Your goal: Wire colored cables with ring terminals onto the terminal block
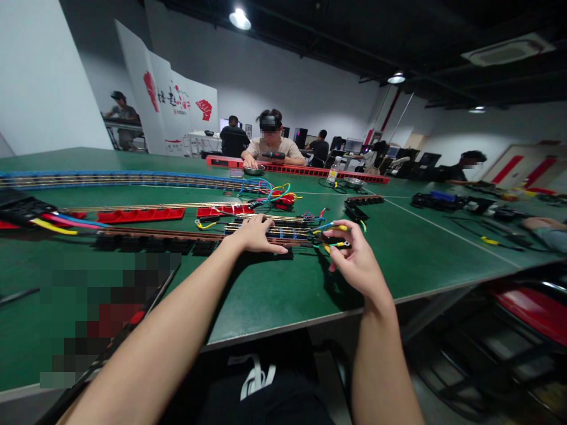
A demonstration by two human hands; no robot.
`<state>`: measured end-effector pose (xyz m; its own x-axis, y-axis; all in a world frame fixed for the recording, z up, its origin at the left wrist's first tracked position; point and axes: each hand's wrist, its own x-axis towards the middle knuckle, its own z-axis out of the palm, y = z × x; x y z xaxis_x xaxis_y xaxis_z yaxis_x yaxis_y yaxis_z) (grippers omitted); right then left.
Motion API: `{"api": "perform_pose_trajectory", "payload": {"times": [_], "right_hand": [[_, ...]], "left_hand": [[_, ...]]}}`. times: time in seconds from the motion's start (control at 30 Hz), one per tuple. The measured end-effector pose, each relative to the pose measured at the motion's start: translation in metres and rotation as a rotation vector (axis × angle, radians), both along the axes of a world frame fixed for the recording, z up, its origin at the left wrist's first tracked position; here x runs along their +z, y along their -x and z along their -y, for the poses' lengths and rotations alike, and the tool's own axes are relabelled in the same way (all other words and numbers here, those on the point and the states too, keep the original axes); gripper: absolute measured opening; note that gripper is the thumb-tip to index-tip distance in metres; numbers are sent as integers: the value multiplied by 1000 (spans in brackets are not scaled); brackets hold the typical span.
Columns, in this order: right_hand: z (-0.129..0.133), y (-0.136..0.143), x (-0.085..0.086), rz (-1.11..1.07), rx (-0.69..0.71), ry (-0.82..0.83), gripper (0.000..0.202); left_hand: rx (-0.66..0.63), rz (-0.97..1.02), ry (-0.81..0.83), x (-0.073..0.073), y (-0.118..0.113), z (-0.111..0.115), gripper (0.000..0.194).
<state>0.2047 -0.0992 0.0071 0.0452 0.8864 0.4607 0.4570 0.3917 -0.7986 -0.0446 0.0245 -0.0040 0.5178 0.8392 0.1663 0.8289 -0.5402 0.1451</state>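
My left hand (254, 235) lies spread over a black rail assembly (287, 231) with copper-coloured strips, near the table's middle. At the assembly's right end, my right hand (352, 257) is curled round pliers with yellow handles (340, 227). The pliers' jaws are beside the wire ends and are too small to make out clearly. Blue, yellow and green wires come out at that end. A longer brown rail (168, 234) on black supports runs to the left, towards a black connector (22, 208) with thick coloured cables.
Behind the rails lie red trays (140, 215), a long blue track (133, 179) and looped coloured wires (270, 189). Across the green table (274, 310) a person (283, 147) sits by a metal bowl (254, 170). A bottle (333, 172) stands near a long red rail (367, 177).
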Motion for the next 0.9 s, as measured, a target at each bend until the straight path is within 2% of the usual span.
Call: {"api": "perform_pose_trajectory", "payload": {"times": [0.23, 0.4, 0.6, 0.9], "right_hand": [[11, 5, 10, -63, -103, -86, 50], [33, 4, 23, -72, -94, -84, 49], [40, 0, 25, -97, -106, -90, 47], [46, 13, 29, -143, 41, -82, 44]], "left_hand": [[1, -1, 7, 2, 0, 2, 108], [-2, 2, 11, 2, 0, 2, 108], [10, -1, 26, 5, -1, 3, 107], [1, -2, 6, 2, 0, 2, 109]]}}
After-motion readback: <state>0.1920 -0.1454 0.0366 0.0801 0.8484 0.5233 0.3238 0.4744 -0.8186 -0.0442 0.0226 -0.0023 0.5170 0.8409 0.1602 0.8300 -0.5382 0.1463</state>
